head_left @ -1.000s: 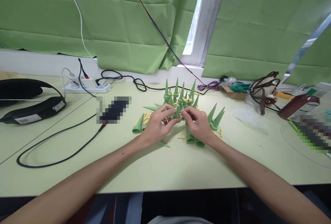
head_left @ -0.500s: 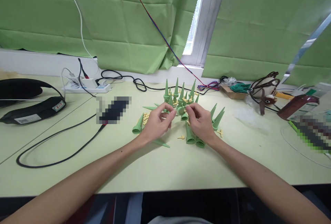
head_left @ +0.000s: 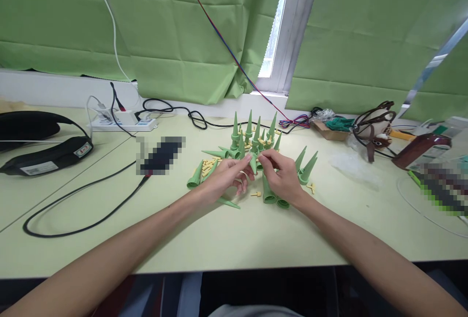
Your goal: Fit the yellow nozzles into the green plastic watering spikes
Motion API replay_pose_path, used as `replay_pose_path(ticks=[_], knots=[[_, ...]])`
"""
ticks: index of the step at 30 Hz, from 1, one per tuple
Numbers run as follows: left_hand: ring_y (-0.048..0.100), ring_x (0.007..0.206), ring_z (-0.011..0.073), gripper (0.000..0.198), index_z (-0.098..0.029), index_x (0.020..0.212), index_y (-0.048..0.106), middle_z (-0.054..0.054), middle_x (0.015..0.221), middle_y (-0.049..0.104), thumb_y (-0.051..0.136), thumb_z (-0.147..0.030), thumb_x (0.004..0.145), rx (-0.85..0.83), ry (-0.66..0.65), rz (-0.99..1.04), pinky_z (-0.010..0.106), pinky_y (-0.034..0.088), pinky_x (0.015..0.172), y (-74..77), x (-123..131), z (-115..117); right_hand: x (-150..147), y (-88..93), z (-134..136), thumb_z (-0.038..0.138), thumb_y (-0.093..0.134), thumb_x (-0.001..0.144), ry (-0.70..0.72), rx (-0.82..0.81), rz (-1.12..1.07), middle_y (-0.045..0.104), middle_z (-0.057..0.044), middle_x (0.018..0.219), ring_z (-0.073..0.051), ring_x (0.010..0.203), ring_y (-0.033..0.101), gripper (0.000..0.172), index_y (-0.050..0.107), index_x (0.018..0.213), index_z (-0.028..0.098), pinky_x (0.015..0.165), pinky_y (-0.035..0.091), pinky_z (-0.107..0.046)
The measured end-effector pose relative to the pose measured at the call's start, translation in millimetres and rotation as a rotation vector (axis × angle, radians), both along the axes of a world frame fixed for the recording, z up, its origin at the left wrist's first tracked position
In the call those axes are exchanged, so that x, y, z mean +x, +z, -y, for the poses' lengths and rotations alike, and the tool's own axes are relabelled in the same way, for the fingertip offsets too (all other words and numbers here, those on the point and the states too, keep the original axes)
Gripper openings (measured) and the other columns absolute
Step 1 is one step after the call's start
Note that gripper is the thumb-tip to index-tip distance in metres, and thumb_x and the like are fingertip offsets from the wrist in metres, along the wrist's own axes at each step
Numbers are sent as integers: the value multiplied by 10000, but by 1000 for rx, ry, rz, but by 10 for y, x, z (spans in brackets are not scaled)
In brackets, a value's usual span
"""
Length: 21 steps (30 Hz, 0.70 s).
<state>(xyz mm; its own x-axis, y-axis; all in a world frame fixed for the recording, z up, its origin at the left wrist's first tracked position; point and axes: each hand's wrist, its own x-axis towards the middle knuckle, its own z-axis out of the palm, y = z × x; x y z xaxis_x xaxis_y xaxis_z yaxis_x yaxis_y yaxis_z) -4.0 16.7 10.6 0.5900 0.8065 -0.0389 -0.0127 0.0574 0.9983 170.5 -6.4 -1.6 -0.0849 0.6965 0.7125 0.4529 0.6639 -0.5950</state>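
Counter [head_left: 237,239]: pale green top; carries everything listed below.
Lying cone [head_left: 228,203]: slim green spike, flat on the counter just under the left wrist, tip to the right.
Cone pair [head_left: 275,196]: two green cones with open mouths toward the viewer, partly covered by the right hand.
Loose peg [head_left: 256,194]: small yellow piece on the counter between the two hands.
Left hand [head_left: 227,178]: palm down, fingers half curled, tips just beside the held cone; whether it grips the cone cannot be told.
Right hand [head_left: 284,175]: thumb and forefinger pinched together on the wide end of the held cone.
Held cone [head_left: 253,163]: short green spike, lifted just above the counter between the two hands, tip pointing down.
Side cones [head_left: 306,167]: green, standing tilted, just right of the right hand.
Peg heap [head_left: 206,165]: yellow pegs scattered among lying cones, left of the left hand.
Standing cluster [head_left: 253,132]: green cones upright, tips up, just behind the hands.
Black cable [head_left: 84,195]: loops across the left of the counter.
Power strip [head_left: 122,122]: white, far left, plugs inserted.
Curtain [head_left: 164,39]: green, behind the counter.
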Motion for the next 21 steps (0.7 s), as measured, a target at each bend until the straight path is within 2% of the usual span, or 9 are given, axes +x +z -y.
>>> replay_pose_path(ticks=[6,12,19,21], knots=[[529,487,102,445,-130,792,619,18,612,566,594,-571,847,59,-20,-1,210,413,421,24,-20,2,3,3,3,284,481,968,17,-1,0,531,19,645,-106,535,414,196,586,828,196,519,346,-253],[515,466,108,392,-169,761,564,-21,553,537,607,-550,843,296,75,-105,239,411,472,34,-35,36,7,-1,2,331,477,971,14,-40,-22,520,17,641,-111,528,419,222,586,830,199,510,345,-258],[451,430,114,337,-194,945,579,-53,512,500,681,-481,798,418,128,-195,253,373,463,12,-34,51,12,-9,-3,349,480,969,-11,-47,-17,489,20,625,-113,540,396,255,583,793,196,514,327,-257],[455,451,106,344,-193,991,580,-43,585,525,696,-447,789,472,178,-205,249,386,466,7,-21,48,11,-12,-7,354,483,968,-11,-56,-23,477,22,619,-113,539,390,263,581,783,196,513,320,-256]])
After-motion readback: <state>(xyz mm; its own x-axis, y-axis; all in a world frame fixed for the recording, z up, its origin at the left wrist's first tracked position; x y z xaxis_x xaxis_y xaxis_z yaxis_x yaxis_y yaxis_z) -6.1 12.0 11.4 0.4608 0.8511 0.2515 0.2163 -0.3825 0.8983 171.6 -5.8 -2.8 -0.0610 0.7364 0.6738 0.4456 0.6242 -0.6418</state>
